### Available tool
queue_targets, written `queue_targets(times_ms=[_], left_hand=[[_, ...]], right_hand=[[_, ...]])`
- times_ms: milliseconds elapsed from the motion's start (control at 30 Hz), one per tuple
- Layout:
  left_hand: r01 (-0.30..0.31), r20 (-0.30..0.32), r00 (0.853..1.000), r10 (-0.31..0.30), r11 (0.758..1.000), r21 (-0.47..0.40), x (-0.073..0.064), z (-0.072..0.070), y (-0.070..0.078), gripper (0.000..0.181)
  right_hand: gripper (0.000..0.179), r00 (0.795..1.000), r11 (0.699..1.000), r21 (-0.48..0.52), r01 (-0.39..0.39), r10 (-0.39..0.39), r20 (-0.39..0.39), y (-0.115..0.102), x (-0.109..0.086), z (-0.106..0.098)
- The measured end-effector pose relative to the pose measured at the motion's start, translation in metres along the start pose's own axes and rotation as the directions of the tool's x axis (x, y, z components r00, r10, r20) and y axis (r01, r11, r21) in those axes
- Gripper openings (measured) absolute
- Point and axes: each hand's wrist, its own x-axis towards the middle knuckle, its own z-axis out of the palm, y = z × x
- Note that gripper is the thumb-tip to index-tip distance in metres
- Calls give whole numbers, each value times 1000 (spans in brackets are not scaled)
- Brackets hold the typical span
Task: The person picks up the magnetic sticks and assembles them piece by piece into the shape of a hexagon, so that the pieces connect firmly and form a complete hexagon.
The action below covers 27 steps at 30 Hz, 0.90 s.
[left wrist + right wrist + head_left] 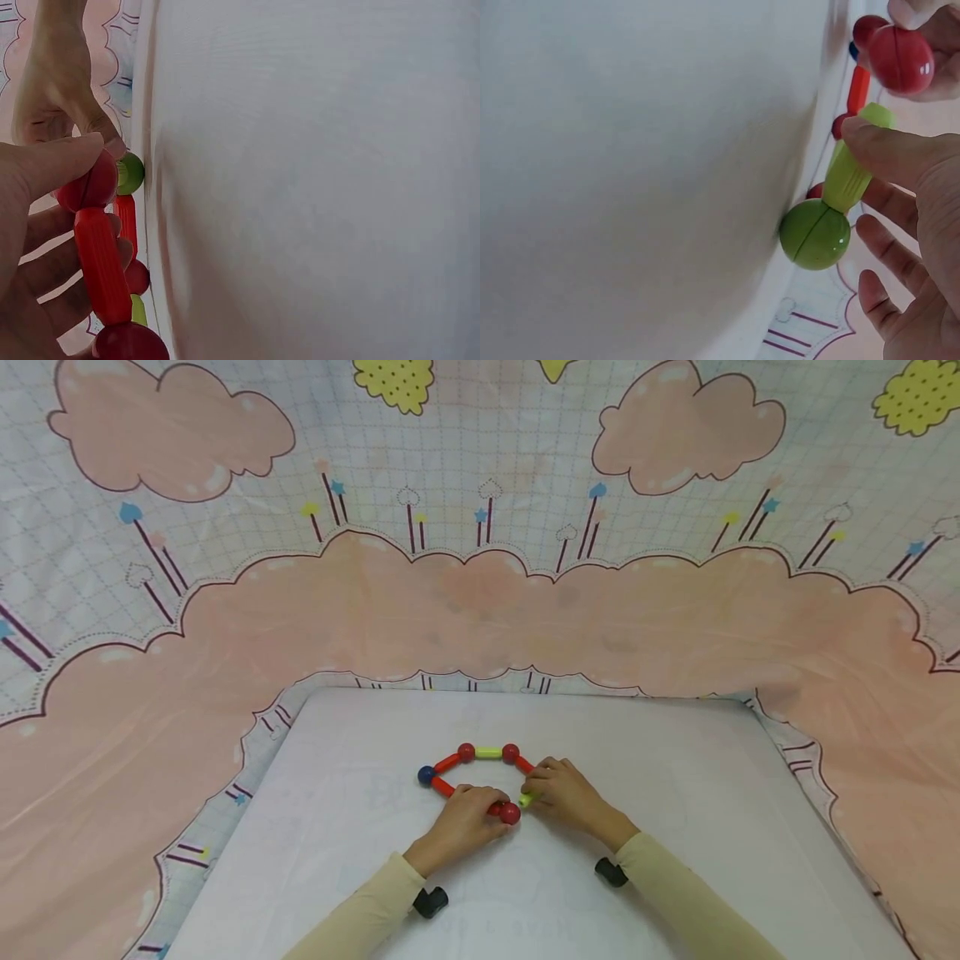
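Note:
Red and yellow-green rods joined by balls form a nearly closed loop on the white table [315,860]. With the thumb on top, my left hand [467,820] grips the red ball [510,813] at one end of the chain, its red rod [102,264] leading to another red ball [130,345]. My right hand [566,793] pinches a yellow-green rod [847,176] between thumb and fingers. A green ball [814,234] is attached at that rod's far end. The rod's free tip points toward the left hand's red ball, a small gap between them.
The far side of the loop lies ahead of the hands: a blue ball [427,776], red rods [447,763] and a yellow-green rod [488,752] between two red balls [467,752]. A cloud-patterned cloth [480,618] hangs behind the table. Black devices [431,902] sit at both wrists.

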Motion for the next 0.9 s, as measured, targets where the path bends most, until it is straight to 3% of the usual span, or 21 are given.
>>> queue_targets(times_ms=[333,633,900], left_hand=[[7,-11,1000,-7,1000,3,-1,3,2,34],[18,44,999,-18,1000,-14,-2,0,2,35],[-50,125,991,43,997,56,-7,-6,-2,37]], right_hand=[[20,1000,1000,3,24,-24,4,-9,-1,0],[23,1000,1000,-23,-2,3,13,-13,-2,-1],[24,995,995,35,-96,96,13,-12,-5,-7]])
